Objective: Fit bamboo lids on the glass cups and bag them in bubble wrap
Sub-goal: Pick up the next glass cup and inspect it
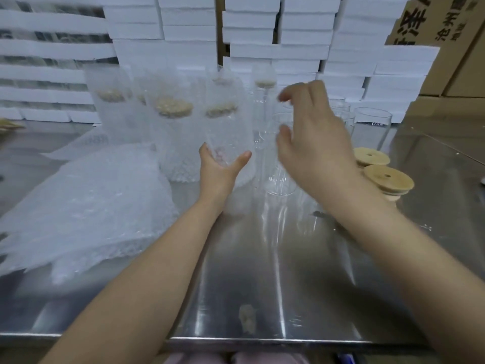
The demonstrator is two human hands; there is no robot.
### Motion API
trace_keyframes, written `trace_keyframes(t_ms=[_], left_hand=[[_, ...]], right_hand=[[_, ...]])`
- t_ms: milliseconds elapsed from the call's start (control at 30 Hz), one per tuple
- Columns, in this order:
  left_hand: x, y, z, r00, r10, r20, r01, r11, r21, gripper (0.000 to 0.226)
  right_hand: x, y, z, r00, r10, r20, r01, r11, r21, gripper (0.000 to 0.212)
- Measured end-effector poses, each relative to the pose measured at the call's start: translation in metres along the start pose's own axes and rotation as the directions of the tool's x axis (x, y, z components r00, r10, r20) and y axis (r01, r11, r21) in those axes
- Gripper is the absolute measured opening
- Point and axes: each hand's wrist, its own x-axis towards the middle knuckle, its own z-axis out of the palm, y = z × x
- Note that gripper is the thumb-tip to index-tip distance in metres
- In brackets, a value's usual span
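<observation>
I see the left hand (220, 168) grasping a clear glass cup sleeved in a bubble-wrap bag (227, 127), thumb and fingers curled round its lower part. A round bamboo lid (221, 110) shows through the wrap at the cup's top. The right hand (315, 135) is released, its fingers loosely bent with a gap to the thumb, poised over a bare clear glass cup (279, 164) just beside the held one; motion blur keeps me from telling whether it touches the glass. More wrapped, lidded cups (172, 127) stand behind on the shiny steel table (262, 258). A heap of flat bubble-wrap bags (86, 206) lies on the left. On the right I note loose round bamboo lids with centre holes (388, 177) and empty glass cups (372, 127).
</observation>
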Motion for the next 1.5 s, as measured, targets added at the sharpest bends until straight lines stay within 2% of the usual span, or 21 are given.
trace_keyframes(t_ms=[33, 67, 100, 133, 167, 200, 267, 367, 467, 533, 600, 633, 667, 700, 733, 833, 900, 1000, 1100, 1233, 1500], left_hand=[[0.001, 0.0, 0.0, 1.0, 0.016, -0.007, -0.016, 1.0, 0.01, 0.077], [0.001, 0.0, 0.0, 1.0, 0.028, -0.005, -0.027, 0.999, 0.029, 0.073], [0.002, -0.001, 0.0, 1.0, 0.031, 0.0, -0.031, 0.999, 0.039, 0.069], [0.002, -0.002, -0.001, 0.999, 0.04, -0.001, -0.04, 0.999, 0.034, 0.064], [0.001, -0.001, -0.001, 0.998, 0.065, -0.008, -0.064, 0.997, 0.043, 0.059], [0.0, -0.001, -0.002, 0.995, 0.097, -0.018, -0.095, 0.993, 0.066, 0.055], [-0.001, 0.001, -0.002, 0.99, 0.138, -0.014, -0.136, 0.983, 0.126, 0.055], [-0.001, 0.007, -0.004, 0.978, 0.208, 0.004, -0.205, 0.955, 0.213, 0.069], [-0.002, 0.015, -0.008, 0.953, 0.293, -0.07, -0.269, 0.933, 0.24, 0.054], [-0.006, 0.019, -0.014, 0.863, 0.474, -0.174, -0.4, 0.852, 0.337, 0.04], [-0.007, 0.024, -0.022, 0.701, 0.676, -0.228, -0.492, 0.689, 0.533, 0.033], [-0.005, 0.025, -0.025, 0.614, 0.756, -0.226, -0.499, 0.594, 0.631, 0.035], [-0.002, 0.025, -0.027, 0.572, 0.785, -0.238, -0.471, 0.551, 0.689, 0.041], [0.0, 0.025, -0.027, 0.58, 0.77, -0.267, -0.423, 0.565, 0.709, 0.051], [0.003, 0.023, -0.029, 0.624, 0.719, -0.304, -0.366, 0.614, 0.7, 0.062], [0.009, 0.013, -0.033, 0.8, 0.457, -0.389, -0.144, 0.776, 0.614, 0.094], [0.015, 0.006, -0.036, 0.854, 0.299, -0.427, -0.032, 0.848, 0.529, 0.105], [0.022, -0.002, -0.039, 0.866, 0.22, -0.448, 0.014, 0.887, 0.462, 0.107], [0.026, -0.006, -0.038, 0.854, 0.232, -0.466, 0.014, 0.884, 0.466, 0.105], [0.029, -0.007, -0.035, 0.843, 0.232, -0.486, 0.033, 0.878, 0.477, 0.1], [0.031, -0.012, -0.033, 0.83, 0.246, -0.5, 0.027, 0.878, 0.477, 0.096]], right_hand=[[-0.008, -0.01, 0.005, 1.0, 0.001, 0.017, -0.004, 0.982, 0.187, 0.038], [-0.017, -0.02, 0.014, 0.989, 0.03, 0.146, -0.078, 0.938, 0.338, 0.042], [-0.024, -0.027, 0.027, 0.932, 0.065, 0.356, -0.216, 0.889, 0.404, 0.054], [-0.03, -0.031, 0.044, 0.842, 0.102, 0.529, -0.353, 0.846, 0.399, 0.068], [-0.035, -0.031, 0.061, 0.786, 0.145, 0.601, -0.439, 0.816, 0.377, 0.079], [-0.038, -0.031, 0.076, 0.786, 0.185, 0.59, -0.475, 0.791, 0.385, 0.085], [-0.041, -0.028, 0.097, 0.847, 0.247, 0.471, -0.476, 0.748, 0.463, 0.09], [-0.038, -0.021, 0.124, 0.889, 0.285, 0.357, -0.442, 0.734, 0.515, 0.098], [-0.03, -0.02, 0.143, 0.882, 0.345, 0.321, -0.469, 0.712, 0.522, 0.099], [-0.021, -0.022, 0.154, 0.868, 0.381, 0.319, -0.497, 0.673, 0.548, 0.098], [-0.011, -0.026, 0.164, 0.865, 0.4, 0.304, -0.502, 0.691, 0.519, 0.096], [-0.006, -0.027, 0.169, 0.866, 0.405, 0.293, -0.5, 0.712, 0.493, 0.095], [-0.002, -0.028, 0.174, 0.865, 0.41, 0.288, -0.501, 0.721, 0.478, 0.093], [0.001, -0.029, 0.178, 0.864, 0.412, 0.288, -0.503, 0.724, 0.473, 0.091], [0.005, -0.028, 0.183, 0.865, 0.41, 0.288, -0.501, 0.725, 0.473, 0.091], [0.015, -0.025, 0.193, 0.865, 0.4, 0.303, -0.501, 0.713, 0.49, 0.092], [0.022, -0.022, 0.198, 0.865, 0.396, 0.309, -0.502, 0.707, 0.499, 0.09], [0.034, -0.018, 0.206, 0.872, 0.363, 0.328, -0.487, 0.704, 0.516, 0.09], [0.045, -0.013, 0.212, 0.876, 0.317, 0.362, -0.473, 0.706, 0.527, 0.087], [0.061, -0.011, 0.224, 0.888, 0.283, 0.361, -0.448, 0.709, 0.544, 0.069], [0.09, -0.014, 0.246, 0.894, 0.254, 0.37, -0.428, 0.73, 0.532, 0.07]])
